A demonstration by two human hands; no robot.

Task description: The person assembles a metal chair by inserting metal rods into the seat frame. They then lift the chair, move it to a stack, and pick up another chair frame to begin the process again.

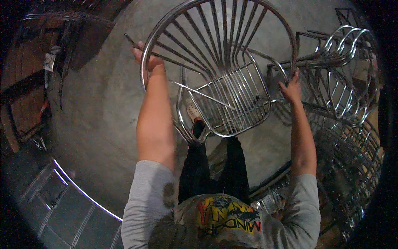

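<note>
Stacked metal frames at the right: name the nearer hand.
Right. The right hand holds the metal chair on the side toward the stacked metal frames; the left hand is at the chair's opposite side, farther away.

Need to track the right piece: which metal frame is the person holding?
The chair frame with the round hoop and fanned bars: left hand and right hand grip opposite sides of it; the stacked frames sit off to the right.

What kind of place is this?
Probably a metal furniture workshop or storeroom, though I can't say which. The clues: a bare tubular metal chair frame being held up, more bent metal frames piled at the right, and a plain grey floor.
</note>
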